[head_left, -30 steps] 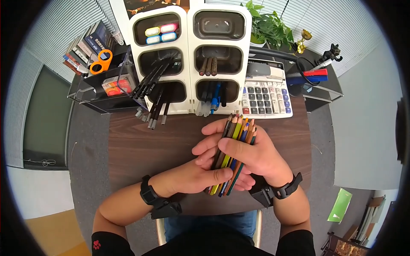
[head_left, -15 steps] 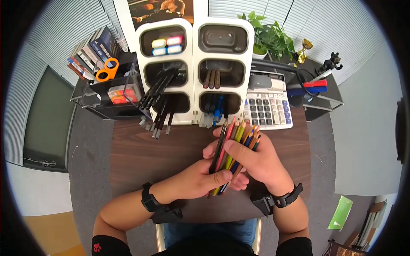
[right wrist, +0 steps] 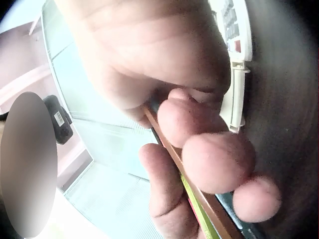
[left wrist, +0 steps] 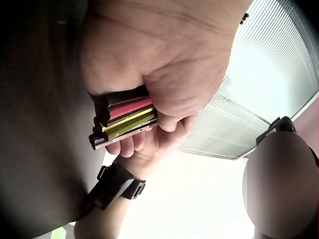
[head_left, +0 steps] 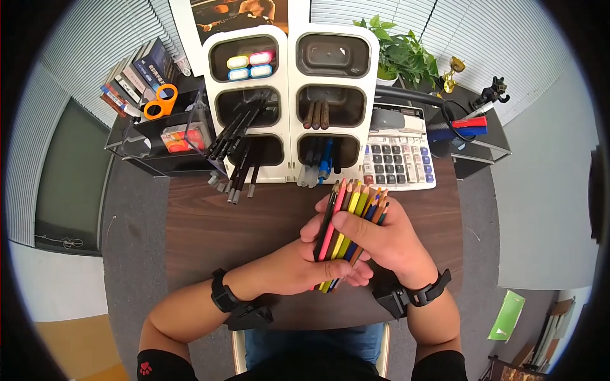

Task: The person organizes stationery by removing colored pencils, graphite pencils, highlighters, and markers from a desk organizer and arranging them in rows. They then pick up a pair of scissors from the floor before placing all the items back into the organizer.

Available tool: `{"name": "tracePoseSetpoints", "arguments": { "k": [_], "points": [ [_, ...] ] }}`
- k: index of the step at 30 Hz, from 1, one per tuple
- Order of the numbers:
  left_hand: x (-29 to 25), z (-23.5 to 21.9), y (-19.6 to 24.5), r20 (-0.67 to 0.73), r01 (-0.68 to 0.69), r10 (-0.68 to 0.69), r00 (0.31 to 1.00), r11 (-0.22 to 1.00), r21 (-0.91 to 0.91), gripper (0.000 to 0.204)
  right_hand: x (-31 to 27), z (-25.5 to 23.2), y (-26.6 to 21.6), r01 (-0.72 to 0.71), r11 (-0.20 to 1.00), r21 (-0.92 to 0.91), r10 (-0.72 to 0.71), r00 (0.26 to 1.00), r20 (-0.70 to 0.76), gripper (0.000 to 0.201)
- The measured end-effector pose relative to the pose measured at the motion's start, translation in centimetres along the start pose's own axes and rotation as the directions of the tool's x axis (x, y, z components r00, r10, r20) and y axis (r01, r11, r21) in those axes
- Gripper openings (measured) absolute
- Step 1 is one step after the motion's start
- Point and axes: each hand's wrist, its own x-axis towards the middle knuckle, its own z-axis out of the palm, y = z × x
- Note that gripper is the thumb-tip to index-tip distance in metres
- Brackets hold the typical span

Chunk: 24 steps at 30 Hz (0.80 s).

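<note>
Both hands hold one bundle of coloured pencils [head_left: 346, 222] above the near part of the desk, sharpened tips pointing away from the body. My left hand [head_left: 298, 267] grips the lower part, thumb across the pencils. Higher up, my right hand [head_left: 387, 238] has its thumb over them and its fingers curled behind. In the left wrist view, the flat ends of red, yellow and green pencils [left wrist: 130, 115] stick out under the left palm [left wrist: 159, 55]. Curled right fingertips [right wrist: 219, 162] lie against a brown pencil [right wrist: 212, 209] in the right wrist view.
Beyond the hands stands a white organizer [head_left: 289, 95] with highlighters, black pens, brown pencils and blue pens in its compartments. A calculator [head_left: 399, 162] sits right of it. Orange scissors [head_left: 160, 101] and books are at the left, a pen cup [head_left: 438, 130] at the right.
The bundle has spread and a pink-red pencil now shows beside the dark ones on its left side. Both hands keep their hold. The head view has shifted, so the organizer appears slightly lower.
</note>
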Motion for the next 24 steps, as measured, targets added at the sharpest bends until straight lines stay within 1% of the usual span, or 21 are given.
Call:
{"name": "tracePoseSetpoints", "arguments": {
  "k": [3,4,5,6,7,8,9,10,12,14,15,17,20,24],
  "points": [
    [0.1,0.18,0.09,-0.031,0.021,-0.022,0.999,0.999,-0.037,0.043,-0.07,-0.04,-0.22,0.01,1.0,0.006,-0.01,1.0,0.011,0.026],
    [0.06,0.16,0.14,-0.005,0.025,-0.025,1.0,0.999,-0.027,0.046,-0.05,-0.1,-0.04,0.007,1.0,0.006,-0.007,1.0,0.006,0.026],
    [0.05,0.2,0.16,0.021,0.029,-0.029,0.999,0.999,-0.018,0.051,0.06,-0.17,0.29,0.036,0.999,-0.01,-0.036,0.999,0.011,0.026],
    [0.11,0.38,0.2,0.023,0.034,-0.033,0.999,0.999,-0.023,0.051,0.11,-0.23,0.48,0.066,0.998,-0.024,-0.065,0.998,0.017,0.026],
    [0.13,0.63,0.27,-0.048,0.04,-0.042,0.998,0.998,-0.055,0.051,0.07,-0.22,0.36,0.061,0.998,-0.018,-0.061,0.998,0.013,0.026],
    [0.08,0.82,0.22,-0.12,0.046,-0.056,0.991,0.995,-0.087,0.052,0.01,-0.13,0.06,0.02,1.0,0.006,-0.02,1.0,0.017,0.026],
    [0.05,0.9,0.06,-0.119,0.05,-0.061,0.991,0.995,-0.09,0.052,-0.03,-0.09,-0.21,-0.018,0.999,0.028,0.018,1.0,0.023,0.026],
    [0.08,0.94,-0.11,-0.129,0.005,-0.02,0.991,0.993,-0.117,0.047,-0.01,-0.04,-0.31,-0.01,1.0,0.022,0.01,1.0,-0.006,0.027],
    [0.12,0.88,-0.34,-0.139,-0.037,0.016,0.99,0.988,-0.151,0.042,0.11,-0.29,-0.34,-0.032,0.999,0.0,0.032,0.999,-0.003,0.029],
    [0.01,0.66,-0.04,-0.085,0.016,-0.024,0.996,0.996,-0.089,0.035,0.01,-0.34,-0.19,-0.054,0.998,-0.021,0.054,0.999,0.002,0.031],
    [-0.08,0.71,0.07,-0.084,0.017,-0.025,0.996,0.996,-0.088,0.035,0.01,-0.28,-0.19,-0.06,0.998,0.0,0.06,0.998,0.004,0.032],
    [-0.16,0.74,0.42,-0.127,0.089,-0.098,0.987,0.993,-0.075,0.031,0.15,-0.21,-0.29,-0.058,0.998,0.017,0.058,0.998,0.009,0.032],
    [-0.12,0.87,0.33,-0.156,0.05,-0.061,0.986,0.996,-0.068,0.03,0.34,-0.22,-0.12,-0.059,0.998,0.008,0.059,0.998,-0.009,0.033],
    [-0.12,0.77,0.5,-0.181,0.026,-0.034,0.983,0.999,-0.047,0.028,0.14,-0.29,-0.37,-0.078,0.997,-0.026,0.078,0.997,0.001,0.029]
  ]
}}
